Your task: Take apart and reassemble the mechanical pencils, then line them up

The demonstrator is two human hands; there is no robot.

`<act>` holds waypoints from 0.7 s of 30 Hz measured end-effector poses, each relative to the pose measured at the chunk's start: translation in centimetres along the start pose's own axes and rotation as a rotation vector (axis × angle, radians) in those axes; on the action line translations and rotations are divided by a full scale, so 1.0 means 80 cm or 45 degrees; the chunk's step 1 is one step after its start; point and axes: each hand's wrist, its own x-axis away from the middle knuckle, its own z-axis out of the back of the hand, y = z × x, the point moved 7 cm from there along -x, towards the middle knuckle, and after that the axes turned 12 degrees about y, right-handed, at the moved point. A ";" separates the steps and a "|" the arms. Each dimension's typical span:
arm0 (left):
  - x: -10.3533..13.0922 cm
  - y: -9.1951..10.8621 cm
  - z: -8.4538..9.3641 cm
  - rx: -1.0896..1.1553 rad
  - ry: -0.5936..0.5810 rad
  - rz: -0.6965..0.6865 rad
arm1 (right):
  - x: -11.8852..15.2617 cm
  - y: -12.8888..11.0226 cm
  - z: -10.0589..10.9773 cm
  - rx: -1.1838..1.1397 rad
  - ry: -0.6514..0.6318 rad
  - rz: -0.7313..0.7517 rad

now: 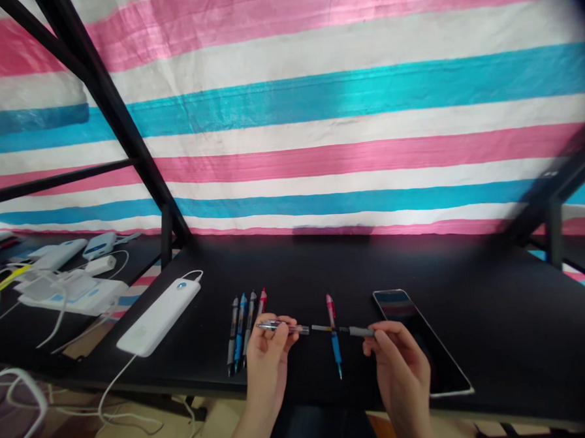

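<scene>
My left hand [269, 357] pinches the clear barrel of a pen [283, 326] held level above the black table [497, 300]. My right hand [398, 360] grips the pen's grey front piece [361, 332]. A thin refill [322, 328] spans the gap between the two parts. Below them on the table lies a pink and blue pen [334, 334], pointing toward me. A row of several pens [244, 329] rests just left of my left hand.
A dark phone [421, 340] lies face up by my right hand. A white power bank [160, 315] with a cable sits left. More chargers and cables [65, 286] clutter the far left. Black frame bars [115, 117] rise before a striped tarp [316, 113].
</scene>
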 end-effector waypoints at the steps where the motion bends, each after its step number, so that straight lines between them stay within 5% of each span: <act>1: 0.000 0.000 0.000 0.001 0.006 0.000 | 0.000 0.000 0.001 -0.014 0.005 -0.003; 21: 0.000 -0.002 0.000 0.033 -0.022 0.020 | 0.002 -0.002 -0.001 -0.045 -0.015 0.017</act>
